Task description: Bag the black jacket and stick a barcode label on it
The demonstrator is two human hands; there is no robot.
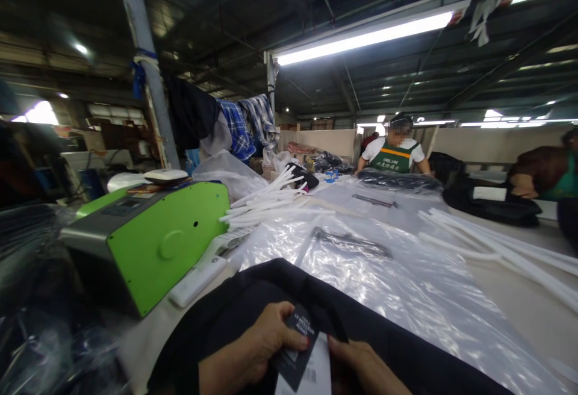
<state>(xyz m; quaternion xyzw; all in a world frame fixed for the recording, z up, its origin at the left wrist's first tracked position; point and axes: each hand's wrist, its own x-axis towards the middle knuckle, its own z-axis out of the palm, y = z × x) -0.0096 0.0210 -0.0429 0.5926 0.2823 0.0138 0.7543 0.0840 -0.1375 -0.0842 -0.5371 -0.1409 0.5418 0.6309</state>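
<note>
A black garment (217,307) lies across the near side of the table in front of me. Over it, my left hand (266,341) pinches a dark grey hang tag (298,326) with white print, its thumb across the tag's face. A white label (318,362) with a barcode lies against the tag and partly behind it. My right hand (361,363) grips the white label's upper right edge between thumb and fingers; some of its fingers are hidden. Past the garment, a clear plastic bag (374,274) is spread flat on the table.
On the left stands a green and grey machine (169,241), with white foam tubes (266,205) beside it. More white tubes (492,244) lie at right. A person in a green apron (392,155) works across the table; another person's arm (526,172) rests near black garments (492,199).
</note>
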